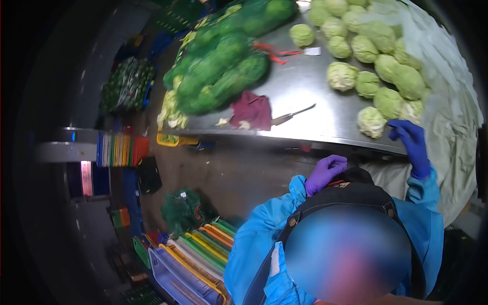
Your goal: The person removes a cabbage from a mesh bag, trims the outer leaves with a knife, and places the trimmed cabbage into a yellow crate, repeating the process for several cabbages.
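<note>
My right hand (409, 143), in a purple glove, is over the table's front edge at the right. Its bent fingers are apart and hold nothing, with the tips beside a pale green cabbage (371, 122). Close to the apron is my left hand (326, 174), also gloved in purple, its fingers curled together with nothing visible in them. Several trimmed cabbages (388, 103) are heaped behind the right hand. A knife (293, 115) lies on the metal table (305, 91), next to a dark red cloth (251, 110).
Green net sacks of cabbages (223, 76) fill the table's left side, with a red strip (277, 52) beside them. Pale sheeting (447, 101) hangs at the right. Stacked coloured crates (198, 254) and a green net (181, 209) are on the floor at lower left.
</note>
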`<action>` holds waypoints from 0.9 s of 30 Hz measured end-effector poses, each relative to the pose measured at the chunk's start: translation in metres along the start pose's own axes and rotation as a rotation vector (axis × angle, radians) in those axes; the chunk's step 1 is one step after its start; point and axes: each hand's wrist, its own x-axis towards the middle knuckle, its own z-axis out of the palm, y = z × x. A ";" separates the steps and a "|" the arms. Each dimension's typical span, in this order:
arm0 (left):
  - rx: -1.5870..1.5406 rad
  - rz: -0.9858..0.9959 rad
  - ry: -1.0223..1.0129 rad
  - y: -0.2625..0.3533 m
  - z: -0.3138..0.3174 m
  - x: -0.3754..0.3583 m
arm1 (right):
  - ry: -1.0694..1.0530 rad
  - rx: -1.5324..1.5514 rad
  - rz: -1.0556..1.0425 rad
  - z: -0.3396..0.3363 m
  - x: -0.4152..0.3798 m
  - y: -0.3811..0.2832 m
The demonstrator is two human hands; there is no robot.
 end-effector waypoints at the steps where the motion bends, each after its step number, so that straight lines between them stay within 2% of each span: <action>1: 0.023 -0.027 0.024 0.015 -0.021 -0.033 | -0.054 -0.006 0.112 0.042 0.006 -0.009; 3: 0.002 -0.003 0.133 0.031 -0.033 -0.068 | -0.296 0.170 0.141 0.107 0.037 0.016; 5: -0.021 0.006 0.245 0.052 -0.047 -0.114 | -0.496 0.035 0.237 0.171 0.052 0.027; 6: -0.013 -0.028 0.280 0.074 -0.064 -0.150 | -0.495 0.015 0.260 0.206 0.047 0.030; 8: -0.021 -0.018 0.343 0.087 -0.108 -0.183 | -0.526 -0.031 0.245 0.272 0.066 0.090; 10: -0.038 0.043 0.491 0.097 -0.148 -0.204 | -0.346 -0.337 0.315 0.314 0.085 0.148; 12: -0.068 0.058 0.535 0.108 -0.176 -0.222 | -0.230 -0.264 0.392 0.332 0.099 0.161; 14: -0.101 0.085 0.581 0.114 -0.207 -0.230 | -0.158 -0.339 0.513 0.339 0.121 0.196; 16: -0.210 0.080 0.578 0.112 -0.237 -0.232 | 0.054 -0.288 0.560 0.344 0.140 0.198; 18: -0.272 0.088 0.560 0.110 -0.276 -0.231 | 0.376 0.083 0.627 0.347 0.162 0.173; 20: -0.268 0.124 0.589 0.112 -0.322 -0.232 | 0.589 0.065 0.523 0.340 0.195 0.202; 22: -0.216 0.105 0.643 0.124 -0.373 -0.232 | 0.816 -0.124 -0.049 0.367 0.225 0.140; 24: -0.165 0.091 0.697 0.142 -0.430 -0.223 | 0.743 -0.014 -0.099 0.398 0.260 0.089; 26: 0.357 0.128 0.858 0.152 -0.490 -0.208 | 0.644 0.108 -0.250 0.442 0.297 0.029; 27: 0.815 0.197 0.878 0.157 -0.525 -0.202 | 0.592 0.150 -0.260 0.471 0.313 -0.011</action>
